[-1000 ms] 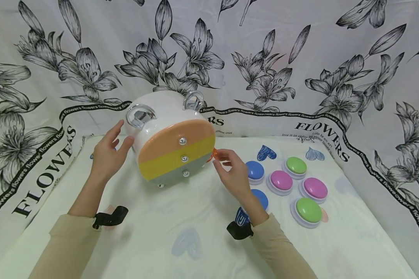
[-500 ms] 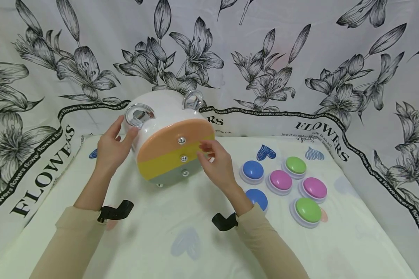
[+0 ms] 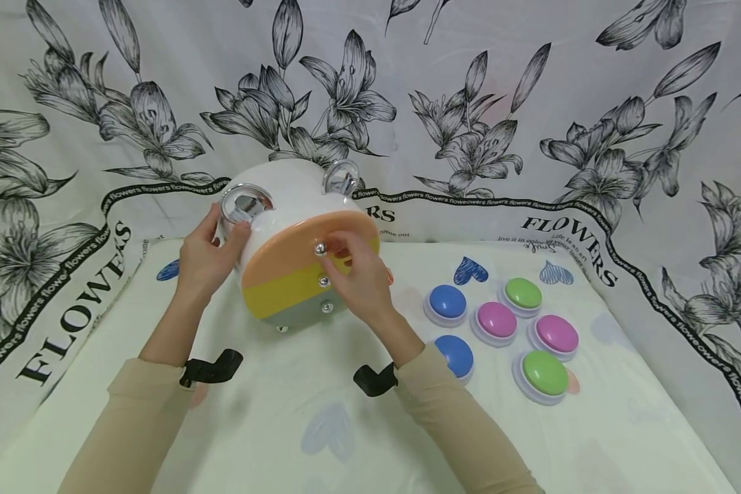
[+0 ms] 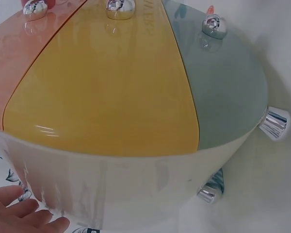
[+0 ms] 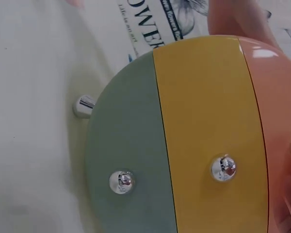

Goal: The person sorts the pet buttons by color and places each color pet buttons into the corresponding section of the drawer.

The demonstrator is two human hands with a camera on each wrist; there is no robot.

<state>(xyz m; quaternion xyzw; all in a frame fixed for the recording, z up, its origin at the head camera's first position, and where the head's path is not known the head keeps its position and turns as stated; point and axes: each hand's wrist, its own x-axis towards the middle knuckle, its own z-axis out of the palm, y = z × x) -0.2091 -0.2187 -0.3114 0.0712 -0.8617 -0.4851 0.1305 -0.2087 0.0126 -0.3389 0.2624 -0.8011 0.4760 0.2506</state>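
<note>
A white rounded cabinet has an orange, yellow and green striped front and two chrome rings on top. Each stripe carries a silver knob. My left hand lies against the cabinet's left side, thumb near the front edge; its fingers stretch loosely along the side in the left wrist view. My right hand is at the front, thumb and forefinger just right of the orange stripe's knob, which shows uncovered. In the right wrist view, the yellow stripe's knob is uncovered. A small orange thing shows beyond my right hand.
To the right stand several round push buttons in clear bases: blue, pink and green. A pale tablecloth with printed hearts covers the table. A flower-printed cloth hangs behind.
My right hand has left the orange thing at the cabinet's right side and moved left to the orange stripe's knob. My left hand has come in against the cabinet's left side.
</note>
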